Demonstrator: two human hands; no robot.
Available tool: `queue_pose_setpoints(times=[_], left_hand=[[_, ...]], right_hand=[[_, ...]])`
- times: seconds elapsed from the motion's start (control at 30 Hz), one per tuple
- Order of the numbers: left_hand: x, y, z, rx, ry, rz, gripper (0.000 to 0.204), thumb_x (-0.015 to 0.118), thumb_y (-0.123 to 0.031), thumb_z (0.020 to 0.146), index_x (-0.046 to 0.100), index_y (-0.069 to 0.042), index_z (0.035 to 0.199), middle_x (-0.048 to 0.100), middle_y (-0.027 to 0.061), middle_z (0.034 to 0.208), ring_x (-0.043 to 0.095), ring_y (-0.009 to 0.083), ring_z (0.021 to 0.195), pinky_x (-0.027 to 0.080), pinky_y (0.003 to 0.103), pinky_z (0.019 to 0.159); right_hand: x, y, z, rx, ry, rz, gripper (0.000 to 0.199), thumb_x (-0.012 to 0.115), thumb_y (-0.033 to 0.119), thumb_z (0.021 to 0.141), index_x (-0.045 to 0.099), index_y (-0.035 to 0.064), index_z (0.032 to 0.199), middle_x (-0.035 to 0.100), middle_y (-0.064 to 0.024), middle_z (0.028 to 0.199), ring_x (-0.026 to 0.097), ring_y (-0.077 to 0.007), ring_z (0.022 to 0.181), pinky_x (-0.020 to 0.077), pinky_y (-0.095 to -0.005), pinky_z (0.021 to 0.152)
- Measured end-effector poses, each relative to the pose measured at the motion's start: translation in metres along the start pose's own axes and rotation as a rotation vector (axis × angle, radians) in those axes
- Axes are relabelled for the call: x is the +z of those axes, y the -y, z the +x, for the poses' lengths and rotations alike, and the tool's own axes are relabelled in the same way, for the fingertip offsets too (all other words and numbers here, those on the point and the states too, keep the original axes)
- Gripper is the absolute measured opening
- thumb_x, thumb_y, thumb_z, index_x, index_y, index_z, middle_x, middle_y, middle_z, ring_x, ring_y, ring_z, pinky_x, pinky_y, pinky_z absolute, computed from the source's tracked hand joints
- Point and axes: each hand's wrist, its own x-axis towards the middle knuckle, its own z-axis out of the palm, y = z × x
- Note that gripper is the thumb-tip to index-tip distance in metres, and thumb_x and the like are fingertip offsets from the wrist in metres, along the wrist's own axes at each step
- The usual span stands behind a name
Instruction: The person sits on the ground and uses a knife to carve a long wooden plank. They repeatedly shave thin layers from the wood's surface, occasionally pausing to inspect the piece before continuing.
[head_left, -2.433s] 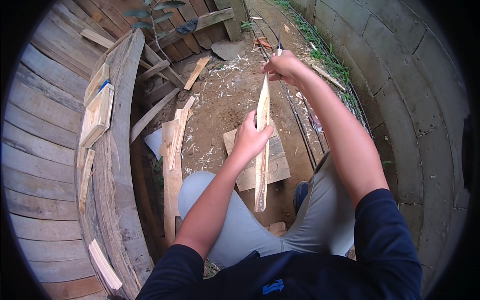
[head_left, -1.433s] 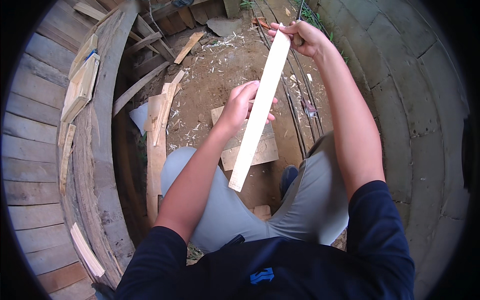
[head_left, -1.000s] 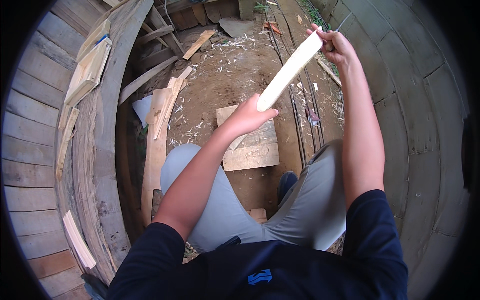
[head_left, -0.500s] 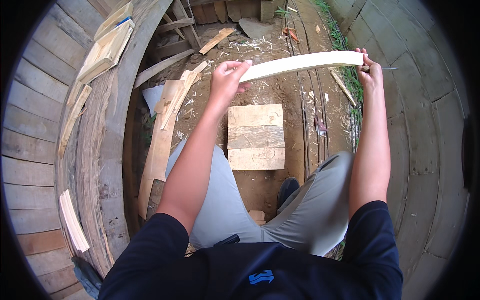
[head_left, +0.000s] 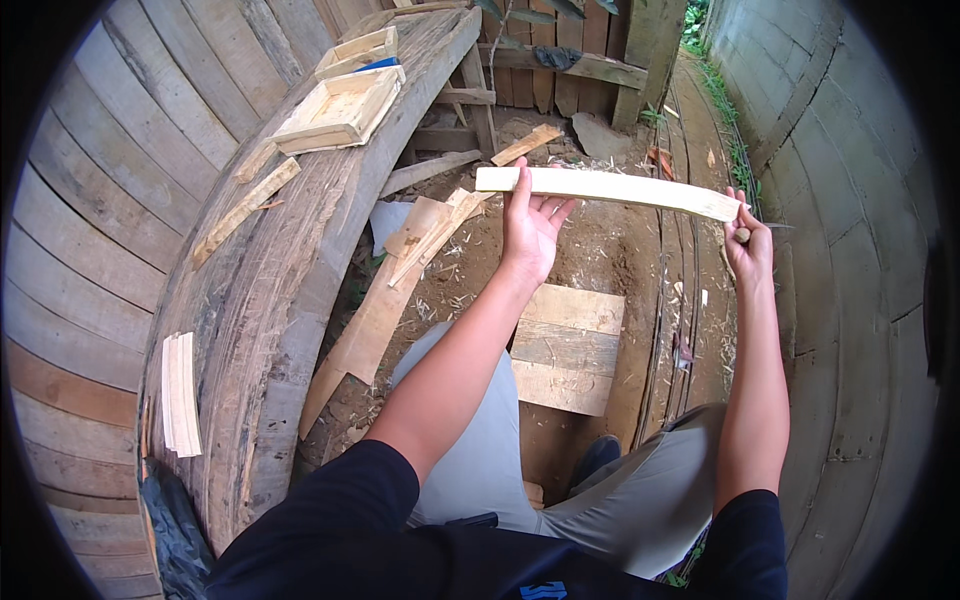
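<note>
Out over dirt floor (head_left: 622, 245), holding pale wood strip (head_left: 620, 187) nearly level: clasping near left end with left hand (head_left: 533, 235), pinching right tip and gripping handled tool (head_left: 742, 236) with right hand (head_left: 752, 255). Seemingly looking strip over; for any turn, needing firm hold both ends.

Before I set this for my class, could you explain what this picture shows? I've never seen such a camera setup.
There is no machine: these are a person's two bare hands, seen from above by a camera worn on the head. Its wide lens bends straight edges. The left hand holds a pale wooden strip near one end; the right hand grips the other end, along with a round-handled tool. On the wooden bench at left lie shallow boxes, a stick and some pale sticks.
</note>
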Motion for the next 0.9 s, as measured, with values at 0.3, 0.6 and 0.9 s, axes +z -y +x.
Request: queue_pose_setpoints(times=[0.3,0.6,0.9], left_hand=[[-0.013,-0.009,0.015,0.238,-0.199,0.235,0.041,0.063,-0.027,0.100,0.043,-0.005,0.129,0.060,0.0111,0.130,0.060,0.0184,0.109,0.050,0.037,0.090],[-0.014,-0.015,0.016,0.522,-0.203,0.527,0.049,0.073,-0.014,0.092,0.049,0.002,0.132,0.058,0.0124,0.125,0.062,0.0180,0.109,0.051,0.031,0.092],[-0.035,-0.015,0.034,0.587,-0.147,0.817,0.039,0.079,-0.005,0.083,0.062,0.001,0.118,0.063,0.0052,0.106,0.066,0.0153,0.099,0.053,0.030,0.087]], right_hand=[[-0.012,-0.021,-0.022,0.415,-0.207,-1.015,0.033,0.051,0.017,0.101,0.051,-0.0039,0.127,0.065,-0.0141,0.118,0.064,-0.0187,0.103,0.0569,-0.0359,0.086],[-0.060,-0.037,0.010,0.722,0.435,-2.458,0.022,0.060,0.014,0.093,0.065,-0.0058,0.101,0.065,-0.0110,0.071,0.060,-0.0183,0.054,0.0502,-0.0367,0.049],[-0.029,-0.143,-0.066,0.925,0.746,-2.215,0.031,0.060,0.021,0.091,0.061,-0.0074,0.105,0.061,-0.0085,0.071,0.056,-0.0177,0.053,0.0436,-0.0372,0.045]])
